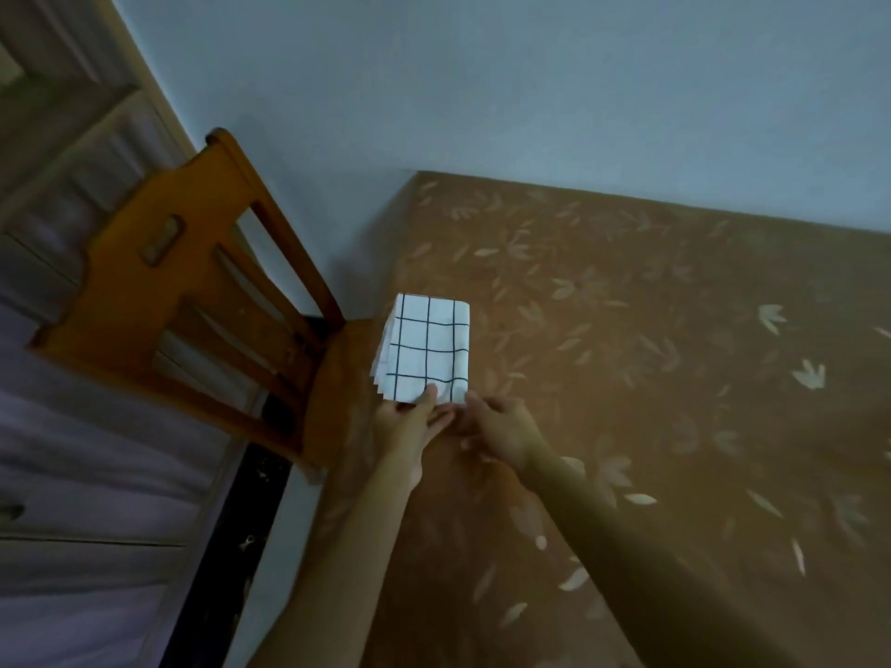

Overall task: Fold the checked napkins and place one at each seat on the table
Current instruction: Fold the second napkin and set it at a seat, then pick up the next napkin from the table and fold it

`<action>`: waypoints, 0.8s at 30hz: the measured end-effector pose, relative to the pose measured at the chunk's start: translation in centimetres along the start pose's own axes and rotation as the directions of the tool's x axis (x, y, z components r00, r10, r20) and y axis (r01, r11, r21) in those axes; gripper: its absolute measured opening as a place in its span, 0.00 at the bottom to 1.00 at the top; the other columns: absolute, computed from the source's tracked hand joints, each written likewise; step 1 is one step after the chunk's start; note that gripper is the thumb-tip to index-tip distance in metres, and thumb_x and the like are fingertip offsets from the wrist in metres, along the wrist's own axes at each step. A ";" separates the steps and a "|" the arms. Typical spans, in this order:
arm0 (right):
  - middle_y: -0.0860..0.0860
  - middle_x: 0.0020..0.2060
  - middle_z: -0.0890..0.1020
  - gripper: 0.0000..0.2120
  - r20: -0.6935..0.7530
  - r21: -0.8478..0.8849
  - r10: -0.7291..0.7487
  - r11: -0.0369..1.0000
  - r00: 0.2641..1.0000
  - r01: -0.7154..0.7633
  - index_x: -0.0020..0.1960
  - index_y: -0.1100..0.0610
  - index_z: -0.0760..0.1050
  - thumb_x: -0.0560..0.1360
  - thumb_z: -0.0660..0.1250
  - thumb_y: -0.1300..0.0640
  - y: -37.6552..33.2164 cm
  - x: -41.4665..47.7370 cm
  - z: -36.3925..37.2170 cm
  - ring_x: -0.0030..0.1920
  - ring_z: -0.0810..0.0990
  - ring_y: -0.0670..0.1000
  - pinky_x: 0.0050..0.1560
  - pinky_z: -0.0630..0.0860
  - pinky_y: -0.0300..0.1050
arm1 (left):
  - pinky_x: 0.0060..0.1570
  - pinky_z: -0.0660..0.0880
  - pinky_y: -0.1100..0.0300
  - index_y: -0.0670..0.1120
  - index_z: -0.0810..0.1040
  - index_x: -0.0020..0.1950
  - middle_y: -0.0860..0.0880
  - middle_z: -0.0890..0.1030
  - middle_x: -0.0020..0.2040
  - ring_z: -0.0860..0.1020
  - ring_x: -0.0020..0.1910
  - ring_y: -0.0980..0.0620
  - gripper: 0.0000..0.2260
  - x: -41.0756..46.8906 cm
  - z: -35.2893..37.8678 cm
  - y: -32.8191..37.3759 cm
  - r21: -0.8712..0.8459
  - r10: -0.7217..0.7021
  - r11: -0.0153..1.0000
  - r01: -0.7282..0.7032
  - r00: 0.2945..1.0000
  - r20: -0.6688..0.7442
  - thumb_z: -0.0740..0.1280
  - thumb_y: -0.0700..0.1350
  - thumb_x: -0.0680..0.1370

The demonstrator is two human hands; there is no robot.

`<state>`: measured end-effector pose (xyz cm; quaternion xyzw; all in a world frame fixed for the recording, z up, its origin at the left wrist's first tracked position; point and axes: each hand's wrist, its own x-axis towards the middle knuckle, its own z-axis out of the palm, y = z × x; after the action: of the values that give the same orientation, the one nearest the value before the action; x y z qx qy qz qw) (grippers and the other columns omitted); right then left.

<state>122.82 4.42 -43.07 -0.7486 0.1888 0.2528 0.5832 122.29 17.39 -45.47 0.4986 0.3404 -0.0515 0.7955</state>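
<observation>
A folded white napkin with a dark check (426, 347) lies near the table's left edge, next to the chair. Its layered edges fan out on the left side. My left hand (410, 421) pinches the napkin's near edge, thumb on top. My right hand (496, 429) sits just to the right of it, fingertips touching the same near edge at the right corner. The table (651, 378) wears a brown cloth with a pale leaf print.
A wooden chair (193, 282) stands at the table's left side, its seat tucked against the edge. A pale blue wall runs behind the table. A wooden door and purple-grey floor lie to the left.
</observation>
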 end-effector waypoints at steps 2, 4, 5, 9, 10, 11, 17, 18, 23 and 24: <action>0.55 0.38 0.84 0.16 -0.058 -0.076 -0.003 0.997 0.998 -0.001 0.54 0.60 0.80 0.82 0.61 0.48 -0.3 1.1 1.0 0.29 0.79 0.49 0.25 0.72 0.37 | 0.35 0.83 0.58 0.40 0.75 0.67 0.40 0.84 0.56 0.86 0.45 0.46 0.17 0.5 -0.2 0.4 0.109 -0.056 0.992 0.055 0.998 0.008 0.70 0.39 0.79; 0.53 0.34 0.83 0.15 -0.093 -0.141 -0.023 0.990 0.995 0.010 0.52 0.59 0.80 0.82 0.62 0.49 -0.2 1.7 1.6 0.27 0.79 0.47 0.25 0.72 0.36 | 0.32 0.82 0.60 0.42 0.79 0.61 0.41 0.86 0.50 0.87 0.42 0.47 0.14 0.3 -0.7 1.0 0.288 -0.100 0.953 0.093 0.995 0.011 0.71 0.47 0.78; 0.52 0.33 0.83 0.13 -0.099 -0.171 -0.039 0.985 0.994 0.022 0.51 0.57 0.80 0.81 0.63 0.49 0.0 1.8 1.8 0.25 0.79 0.46 0.26 0.72 0.37 | 0.32 0.82 0.60 0.43 0.81 0.57 0.42 0.87 0.47 0.87 0.40 0.48 0.15 0.0 -1.1 1.2 0.370 -0.111 0.924 0.101 0.994 0.004 0.72 0.52 0.77; 0.56 0.36 0.86 0.13 -0.070 -0.276 -0.046 0.961 0.996 0.025 0.43 0.54 0.76 0.81 0.62 0.48 0.7 0.0 1.5 0.28 0.81 0.48 0.33 0.77 0.43 | 0.38 0.83 0.56 0.41 0.82 0.51 0.43 0.87 0.43 0.86 0.39 0.48 0.20 -2.4 -2.4 1.6 0.540 -0.139 0.831 0.134 0.990 -0.030 0.72 0.58 0.76; 0.56 0.37 0.86 0.13 -0.065 -0.295 -0.052 0.955 0.997 0.031 0.41 0.54 0.76 0.81 0.62 0.48 0.6 -0.8 1.1 0.31 0.82 0.50 0.36 0.79 0.46 | 0.40 0.83 0.56 0.41 0.81 0.51 0.43 0.86 0.43 0.85 0.39 0.48 0.19 -3.4 -2.5 1.6 0.581 -0.132 0.804 0.126 0.991 -0.032 0.71 0.58 0.76; 0.56 0.38 0.86 0.14 -0.059 -0.317 -0.066 0.948 0.996 0.044 0.41 0.54 0.76 0.80 0.63 0.48 0.5 -1.8 0.5 0.35 0.83 0.52 0.38 0.80 0.47 | 0.42 0.83 0.55 0.41 0.81 0.52 0.44 0.86 0.43 0.85 0.40 0.49 0.18 -4.3 -2.7 1.5 0.632 -0.108 0.768 0.102 0.994 -0.028 0.70 0.57 0.77; 0.54 0.42 0.87 0.15 -0.002 -0.480 -0.117 0.872 0.993 0.102 0.49 0.56 0.80 0.80 0.62 0.45 1.8 -10.3 -6.2 0.47 0.84 0.55 0.54 0.79 0.50 | 0.36 0.69 0.71 0.43 0.79 0.53 0.49 0.81 0.48 0.76 0.40 0.59 0.10 -13.4 -1.6 2.2 0.901 0.117 0.402 -0.165 0.985 0.129 0.67 0.50 0.81; 0.54 0.45 0.87 0.15 0.005 -0.469 -0.124 0.876 0.992 0.112 0.52 0.57 0.80 0.81 0.62 0.46 2.1 -12.2 -7.7 0.48 0.85 0.55 0.53 0.80 0.50 | 0.35 0.67 0.71 0.45 0.79 0.54 0.51 0.80 0.48 0.75 0.41 0.60 0.09 -15.3 -1.2 2.1 0.924 0.131 0.333 -0.190 0.979 0.155 0.67 0.50 0.80; 0.54 0.56 0.84 0.18 -0.006 -0.559 -0.238 0.806 0.971 0.194 0.62 0.57 0.78 0.81 0.63 0.46 5.0 -22.7 -16.4 0.55 0.82 0.53 0.53 0.77 0.45 | 0.47 0.74 0.59 0.48 0.80 0.55 0.51 0.83 0.53 0.80 0.50 0.53 0.09 -24.7 1.9 0.5 0.936 0.198 0.165 -0.310 0.940 0.276 0.71 0.51 0.78; 0.54 0.57 0.84 0.18 -0.025 -0.568 -0.254 0.799 0.967 0.196 0.63 0.57 0.78 0.81 0.63 0.46 5.8 -24.9 -18.2 0.56 0.82 0.54 0.55 0.78 0.46 | 0.49 0.74 0.60 0.49 0.81 0.54 0.51 0.84 0.53 0.80 0.51 0.53 0.10 -26.9 3.0 0.0 0.926 0.212 0.151 -0.345 0.927 0.311 0.71 0.52 0.77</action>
<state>102.44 -14.97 -29.19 -0.9152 0.0447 0.1883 0.3534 103.26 7.95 -28.76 0.9343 0.0913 -0.1320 0.3182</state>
